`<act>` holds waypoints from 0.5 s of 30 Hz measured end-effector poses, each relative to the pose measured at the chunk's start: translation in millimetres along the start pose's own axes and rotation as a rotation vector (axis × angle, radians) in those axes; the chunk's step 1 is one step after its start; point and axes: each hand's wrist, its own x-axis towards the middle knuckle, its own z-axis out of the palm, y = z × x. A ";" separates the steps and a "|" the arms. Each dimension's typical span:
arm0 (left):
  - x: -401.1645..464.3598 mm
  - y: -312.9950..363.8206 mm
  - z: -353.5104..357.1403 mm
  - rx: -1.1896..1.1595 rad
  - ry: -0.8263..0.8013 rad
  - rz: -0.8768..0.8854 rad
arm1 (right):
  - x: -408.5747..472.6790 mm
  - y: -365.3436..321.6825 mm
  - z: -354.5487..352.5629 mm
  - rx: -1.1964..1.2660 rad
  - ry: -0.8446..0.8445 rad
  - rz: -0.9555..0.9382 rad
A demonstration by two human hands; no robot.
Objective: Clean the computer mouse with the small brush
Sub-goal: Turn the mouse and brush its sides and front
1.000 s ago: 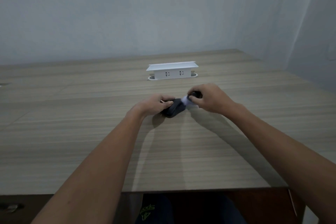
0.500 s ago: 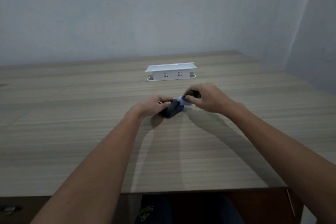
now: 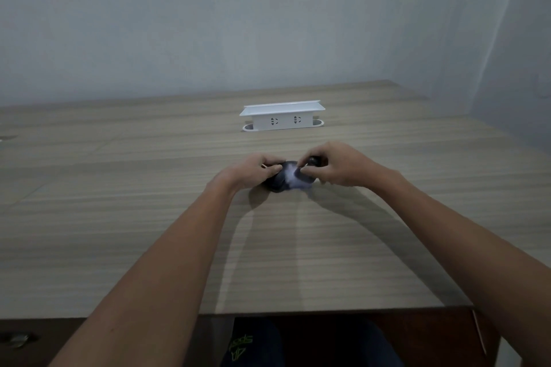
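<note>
A dark computer mouse (image 3: pixel 280 183) lies on the wooden desk (image 3: pixel 149 217) in the middle of the view. My left hand (image 3: pixel 253 171) grips its left side and holds it down. My right hand (image 3: pixel 337 167) pinches a small brush with a dark handle (image 3: pixel 313 161). Its pale bristles (image 3: pixel 293 177) are blurred and lie across the top of the mouse. Much of the mouse is hidden under my fingers and the bristles.
A white power-socket box (image 3: pixel 283 119) stands on the desk behind my hands. Grey walls close the desk at the back and right. The desk's front edge (image 3: pixel 298 311) runs near my body, with dark drawers below.
The brush bristles have swept left and down onto the top of the mouse. My right hand has shifted slightly toward the left hand, which keeps its hold.
</note>
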 end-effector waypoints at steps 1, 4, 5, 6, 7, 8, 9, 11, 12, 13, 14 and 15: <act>-1.1 1.5 0.2 -0.006 0.000 -0.006 | 2.6 6.4 0.1 -0.093 0.069 0.016; -2.4 3.1 0.6 -0.010 -0.001 -0.018 | 2.1 12.5 -0.9 -0.137 0.173 0.040; -2.1 2.8 0.3 -0.012 -0.003 -0.014 | 0.5 9.1 -1.7 -0.050 0.147 0.019; -1.2 1.7 0.0 -0.016 -0.004 -0.009 | -0.7 4.6 -2.5 0.026 0.105 0.004; -0.8 1.2 -0.7 -0.018 -0.005 -0.009 | -1.1 2.8 -2.1 0.081 0.070 0.007; -0.7 1.1 -0.9 -0.015 -0.006 -0.009 | -0.7 3.2 -1.5 0.090 0.061 0.021; -1.0 1.7 -0.9 -0.013 -0.007 -0.007 | 1.2 7.2 -0.3 0.050 0.078 0.031; -2.8 3.5 0.0 -0.018 0.001 -0.015 | 4.7 17.1 2.4 -0.123 0.142 0.051; -3.2 3.4 0.5 -0.024 0.007 -0.019 | 5.0 20.0 3.6 -0.158 0.171 0.066; -3.4 3.0 0.7 -0.029 0.010 -0.018 | 4.7 20.4 4.4 -0.132 0.197 0.071; -3.3 2.2 0.6 -0.031 0.010 -0.013 | 3.9 17.4 4.4 -0.073 0.209 0.060; -2.9 1.1 0.3 -0.036 0.005 -0.003 | 3.1 13.6 4.5 0.002 0.202 0.043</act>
